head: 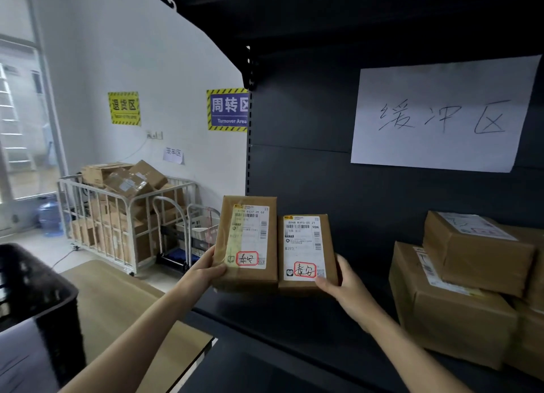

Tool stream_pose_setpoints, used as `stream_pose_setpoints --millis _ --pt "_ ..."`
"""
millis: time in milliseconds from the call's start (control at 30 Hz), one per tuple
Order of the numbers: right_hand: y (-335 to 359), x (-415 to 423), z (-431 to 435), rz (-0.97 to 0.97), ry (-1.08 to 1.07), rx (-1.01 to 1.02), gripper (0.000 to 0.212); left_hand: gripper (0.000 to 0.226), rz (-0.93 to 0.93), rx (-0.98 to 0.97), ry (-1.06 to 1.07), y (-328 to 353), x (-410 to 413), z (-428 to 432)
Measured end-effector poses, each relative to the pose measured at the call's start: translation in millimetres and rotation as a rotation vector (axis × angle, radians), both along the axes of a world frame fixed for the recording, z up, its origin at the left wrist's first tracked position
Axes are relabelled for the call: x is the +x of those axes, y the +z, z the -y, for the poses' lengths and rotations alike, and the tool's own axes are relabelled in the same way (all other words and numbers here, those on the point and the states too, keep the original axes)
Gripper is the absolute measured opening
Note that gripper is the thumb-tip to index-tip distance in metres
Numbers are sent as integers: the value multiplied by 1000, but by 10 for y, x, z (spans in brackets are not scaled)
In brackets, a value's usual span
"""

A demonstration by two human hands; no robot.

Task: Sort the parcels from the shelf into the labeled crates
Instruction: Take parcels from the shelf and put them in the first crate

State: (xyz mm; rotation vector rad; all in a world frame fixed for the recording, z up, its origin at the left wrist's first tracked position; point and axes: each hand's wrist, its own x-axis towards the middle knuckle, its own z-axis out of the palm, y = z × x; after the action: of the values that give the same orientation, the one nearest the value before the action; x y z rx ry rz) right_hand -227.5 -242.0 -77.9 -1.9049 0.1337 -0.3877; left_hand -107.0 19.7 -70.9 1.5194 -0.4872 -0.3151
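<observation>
Fingers (219, 270) of left hand (203, 273) grip left parcel (247, 242), right hand (346, 285) right parcel (306, 245); both brown, white-labelled.

two brown labeled parcels (248, 242) — upright, side-by-side

Arms outstretched; left hand (206, 268), right hand (345, 284) both gripping.

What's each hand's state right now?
Left hand: grips the left parcel at its lower left edge.
Right hand: grips the right parcel at its lower right corner.
</observation>
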Motion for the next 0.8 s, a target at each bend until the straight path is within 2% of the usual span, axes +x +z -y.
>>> stream_pose_setpoints --millis 233,500,800 --pt "36 -117 -225 32 109 -3 47 46 67 26 160 29 -459 -306" --pt "-22 -139 -568 49 278 22 51 48 90 37 386 -72 -924 -709" --pt "-56 41 -1278 77 461 56 40 48 114 57 600 -7 -1341 -1431"
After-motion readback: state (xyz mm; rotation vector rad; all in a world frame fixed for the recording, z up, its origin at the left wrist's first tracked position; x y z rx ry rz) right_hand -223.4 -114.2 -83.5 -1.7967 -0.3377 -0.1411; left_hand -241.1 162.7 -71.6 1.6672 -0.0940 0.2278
